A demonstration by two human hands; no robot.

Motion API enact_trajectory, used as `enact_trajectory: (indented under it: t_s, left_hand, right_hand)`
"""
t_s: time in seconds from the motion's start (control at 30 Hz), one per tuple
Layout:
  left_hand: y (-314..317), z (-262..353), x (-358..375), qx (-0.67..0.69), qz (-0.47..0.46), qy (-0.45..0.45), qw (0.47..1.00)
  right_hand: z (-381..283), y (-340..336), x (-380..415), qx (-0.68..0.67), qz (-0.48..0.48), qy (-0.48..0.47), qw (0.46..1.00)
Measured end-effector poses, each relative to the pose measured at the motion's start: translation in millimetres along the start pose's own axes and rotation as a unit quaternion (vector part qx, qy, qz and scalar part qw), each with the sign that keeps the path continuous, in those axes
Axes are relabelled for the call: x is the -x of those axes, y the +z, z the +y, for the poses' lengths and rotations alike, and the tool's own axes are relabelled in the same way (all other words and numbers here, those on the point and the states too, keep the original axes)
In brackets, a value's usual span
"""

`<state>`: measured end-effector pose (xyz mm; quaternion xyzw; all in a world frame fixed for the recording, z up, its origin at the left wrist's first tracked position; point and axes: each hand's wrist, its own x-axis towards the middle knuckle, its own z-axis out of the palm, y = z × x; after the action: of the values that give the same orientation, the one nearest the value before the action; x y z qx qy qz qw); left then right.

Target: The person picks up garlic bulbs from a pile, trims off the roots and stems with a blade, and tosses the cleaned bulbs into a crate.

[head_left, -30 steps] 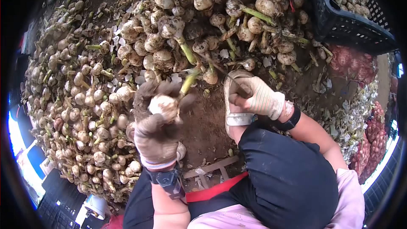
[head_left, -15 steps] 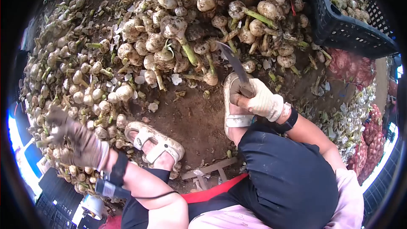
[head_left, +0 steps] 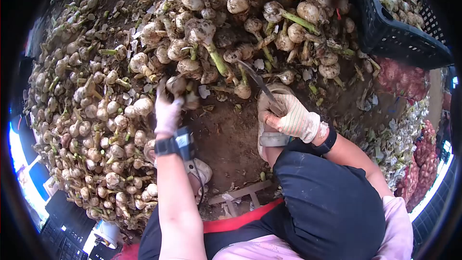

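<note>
Black crate (head_left: pixel 385 29): I see it at upper right, holding trimmed bulbs. Below the crate, red mesh sacks (head_left: pixel 402 74), filled. Further below the crate, along my right edge, a drift of pale husks (head_left: pixel 399 139), with more red sacks (head_left: pixel 426 154) beyond it. Well left of the crate and lower, a wooden strip (head_left: pixel 240 192) on bare soil. Far below-left of the crate, dark stacked crates (head_left: pixel 65 231).
</note>
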<state>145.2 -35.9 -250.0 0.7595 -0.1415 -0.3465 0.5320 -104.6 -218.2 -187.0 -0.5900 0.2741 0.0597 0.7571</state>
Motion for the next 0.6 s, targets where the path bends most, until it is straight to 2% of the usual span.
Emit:
enact_trajectory:
  t_s: [0.03, 0.07, 0.1, 0.17, 0.2, 0.27, 0.3, 0.33, 0.37, 0.4, 0.43, 0.47, 0.5, 0.53, 0.6]
  left_hand:
    - [-3.8, 1.1, 12.5, 0.188, -0.052, -0.002, 0.981]
    - [-2.7, 0.4, 29.0, 0.281, -0.046, -0.019, 0.958]
    - [5.8, 14.6, 46.6, 0.372, -0.038, -0.033, 0.927]
    - [20.2, 44.7, 68.2, 0.365, -0.084, 0.01, 0.927]
    - [24.5, 57.2, 78.7, 0.347, -0.08, -0.02, 0.934]
    - [32.2, 85.7, 95.7, 0.311, -0.059, -0.087, 0.945]
    - [38.7, 96.8, 104.9, 0.265, -0.01, -0.128, 0.955]
    - [34.4, 94.1, 106.5, 0.266, -0.012, -0.129, 0.955]
    - [26.0, 89.3, 105.5, 0.047, -0.104, -0.098, 0.989]
    - [20.7, 86.5, 107.5, -0.176, -0.191, -0.06, 0.964]
    - [29.3, 95.6, 121.7, -0.108, -0.12, -0.072, 0.984]
    - [27.5, 75.5, 127.4, 0.08, -0.09, -0.087, 0.989]
    - [31.5, 67.8, 126.2, 0.266, -0.056, -0.098, 0.957]
    - [31.2, 63.7, 128.0, 0.266, -0.057, -0.099, 0.957]
    - [34.8, 66.2, 131.3, 0.136, -0.089, -0.082, 0.983]
  right_hand:
    - [-0.6, 0.9, -1.6, 0.076, 0.026, -0.034, 0.996]
    - [-2.2, 1.5, -3.6, 0.153, 0.049, -0.069, 0.985]
    - [-7.5, 1.3, -5.7, 0.153, 0.048, -0.068, 0.985]
    - [-19.9, -0.8, -10.0, 0.342, 0.028, -0.018, 0.939]
    - [-10.9, -2.8, -13.8, 0.343, 0.034, -0.088, 0.935]
    - [-27.0, 1.0, -13.0, 0.357, 0.018, -0.112, 0.927]
    - [-37.7, 3.9, -12.0, 0.367, 0.003, -0.135, 0.92]
    - [-47.7, 7.2, -10.1, 0.397, -0.015, -0.152, 0.905]
    - [-56.2, 9.5, -8.8, 0.397, -0.014, -0.151, 0.905]
    - [-63.6, 11.7, -7.3, 0.413, -0.036, -0.154, 0.897]
    - [-69.6, 14.0, -6.4, 0.428, -0.059, -0.157, 0.888]
    - [-74.3, 16.2, -6.5, 0.429, -0.045, -0.203, 0.879]
    - [-72.9, 17.4, -8.0, 0.428, -0.044, -0.202, 0.88]
    - [-69.9, 18.4, -9.2, 0.43, -0.037, -0.218, 0.875]
    - [-66.3, 18.3, -9.4, 0.433, -0.029, -0.232, 0.871]
